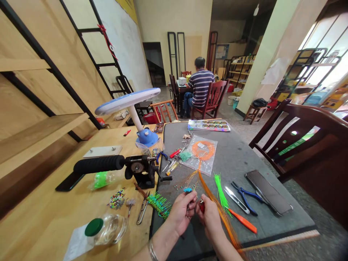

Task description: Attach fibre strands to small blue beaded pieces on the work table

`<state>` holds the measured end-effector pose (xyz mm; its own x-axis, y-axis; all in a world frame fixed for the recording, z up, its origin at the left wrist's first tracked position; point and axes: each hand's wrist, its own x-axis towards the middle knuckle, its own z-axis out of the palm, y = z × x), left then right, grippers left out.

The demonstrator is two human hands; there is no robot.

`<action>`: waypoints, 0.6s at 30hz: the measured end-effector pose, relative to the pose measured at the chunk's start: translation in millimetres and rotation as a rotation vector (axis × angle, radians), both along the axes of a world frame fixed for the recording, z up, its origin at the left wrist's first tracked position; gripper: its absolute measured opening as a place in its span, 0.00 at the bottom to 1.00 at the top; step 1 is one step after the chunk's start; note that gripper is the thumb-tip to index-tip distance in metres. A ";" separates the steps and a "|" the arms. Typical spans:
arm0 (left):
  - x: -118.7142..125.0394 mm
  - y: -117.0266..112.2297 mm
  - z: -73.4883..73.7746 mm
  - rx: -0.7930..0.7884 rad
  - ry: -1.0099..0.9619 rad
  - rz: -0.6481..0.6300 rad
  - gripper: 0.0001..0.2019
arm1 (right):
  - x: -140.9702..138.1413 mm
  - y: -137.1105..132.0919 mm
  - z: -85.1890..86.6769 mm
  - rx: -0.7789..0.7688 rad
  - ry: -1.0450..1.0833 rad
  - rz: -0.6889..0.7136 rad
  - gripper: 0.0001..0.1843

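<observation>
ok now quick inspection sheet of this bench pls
surface: grey work mat on a light wooden table
job's things: small red object in right hand, long orange fibre bundle running past it, small teal tuft above left hand
clutter: bright green fibre bundle, blue-handled pliers, orange-handled tool, black smartphone, clear bag of orange coil
grippers: fingers of both hands closed; left hand's item too small to tell
cables: nothing seen
surroundings: seated person in striped shirt, dark wooden chair
</observation>
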<state>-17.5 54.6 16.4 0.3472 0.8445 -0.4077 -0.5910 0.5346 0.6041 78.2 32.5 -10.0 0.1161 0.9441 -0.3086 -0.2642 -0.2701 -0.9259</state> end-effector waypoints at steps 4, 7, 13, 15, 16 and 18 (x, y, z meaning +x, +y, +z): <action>0.8 1.8 0.4 -0.018 0.023 0.023 0.19 | -2.2 0.2 5.9 0.034 0.006 0.003 0.26; 1.5 2.6 0.8 -0.027 0.026 0.014 0.20 | -2.3 0.5 8.2 0.048 0.005 -0.005 0.25; 3.0 2.8 1.0 -0.039 0.021 0.009 0.20 | -0.7 1.4 2.6 0.026 -0.010 0.000 0.26; 3.2 2.6 0.7 -0.035 0.021 0.006 0.20 | 0.1 1.6 1.3 0.009 -0.021 0.007 0.25; 3.2 2.5 0.5 -0.033 0.021 0.005 0.20 | 0.4 1.6 1.2 0.005 -0.029 0.011 0.25; 3.3 2.6 0.1 -0.034 0.023 0.002 0.20 | 0.9 1.7 1.7 0.001 -0.038 0.017 0.25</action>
